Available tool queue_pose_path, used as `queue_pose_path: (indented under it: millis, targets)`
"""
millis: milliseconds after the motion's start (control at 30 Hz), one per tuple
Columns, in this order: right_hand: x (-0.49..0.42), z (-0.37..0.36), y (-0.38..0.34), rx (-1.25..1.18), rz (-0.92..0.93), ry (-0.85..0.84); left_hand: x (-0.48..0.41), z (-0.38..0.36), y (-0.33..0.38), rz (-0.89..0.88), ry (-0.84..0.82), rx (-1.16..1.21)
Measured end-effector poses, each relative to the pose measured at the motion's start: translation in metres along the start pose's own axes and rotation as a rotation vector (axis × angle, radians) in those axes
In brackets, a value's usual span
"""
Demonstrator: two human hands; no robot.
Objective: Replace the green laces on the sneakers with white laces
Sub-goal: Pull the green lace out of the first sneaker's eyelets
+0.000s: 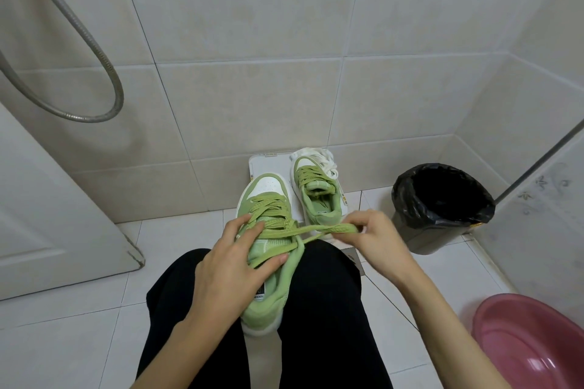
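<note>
Bathroom tiles [79, 341] surround a seated person with a sneaker [268, 303] on the lap [325, 300]. Left hand [234, 259] lies spread, fingers fairly straight, pressing its lacing; right hand [376, 234] pinches the green lace [335, 228] drawn out sideways. Best pin the shoe and free one eyelet row at a time. White laces [322, 157] lie beyond both hands, beside the second sneaker [316, 199].
</note>
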State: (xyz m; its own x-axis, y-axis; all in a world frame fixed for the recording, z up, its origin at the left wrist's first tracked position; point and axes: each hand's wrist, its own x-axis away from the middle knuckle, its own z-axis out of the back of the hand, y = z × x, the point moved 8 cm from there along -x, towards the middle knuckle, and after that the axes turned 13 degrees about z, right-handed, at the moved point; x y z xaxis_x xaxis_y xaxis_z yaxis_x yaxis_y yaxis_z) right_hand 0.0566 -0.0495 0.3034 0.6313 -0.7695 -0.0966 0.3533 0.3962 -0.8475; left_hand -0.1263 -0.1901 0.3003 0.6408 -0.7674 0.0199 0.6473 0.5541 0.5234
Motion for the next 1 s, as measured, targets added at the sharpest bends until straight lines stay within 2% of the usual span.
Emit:
queue_pose_path:
  millis: [100,167,233,333,400,533,767,833,1000]
  targets:
    - [0.005,0.025,-0.001,0.114,0.034,0.241,0.000,0.002,0.002,0.012,-0.006,-0.009]
    - [0.009,0.017,-0.006,0.074,0.054,0.304,0.001,0.001,0.004,0.030,-0.005,-0.026]
    - [0.008,-0.006,-0.008,-0.077,0.034,0.240,0.002,0.001,0.007,0.052,0.009,-0.039]
    - [0.004,-0.043,-0.008,-0.398,-0.060,0.036,0.003,-0.002,0.012,0.090,0.024,-0.078]
    - [0.004,-0.057,-0.014,-0.517,-0.057,-0.052,0.003,-0.004,0.015,0.105,0.027,-0.113]
    - [0.000,-0.062,-0.025,-0.469,0.066,-0.097,0.002,-0.008,0.017,0.113,0.028,-0.152]
    - [-0.008,-0.055,-0.025,-0.416,0.107,-0.211,0.003,-0.008,0.016,0.099,0.024,-0.175]
    - [-0.010,-0.044,-0.017,-0.381,0.096,-0.207,0.002,-0.009,0.016,0.105,0.026,-0.180]
    - [-0.012,0.016,0.013,-0.368,0.023,0.048,0.000,-0.008,0.016,0.115,0.027,-0.183]
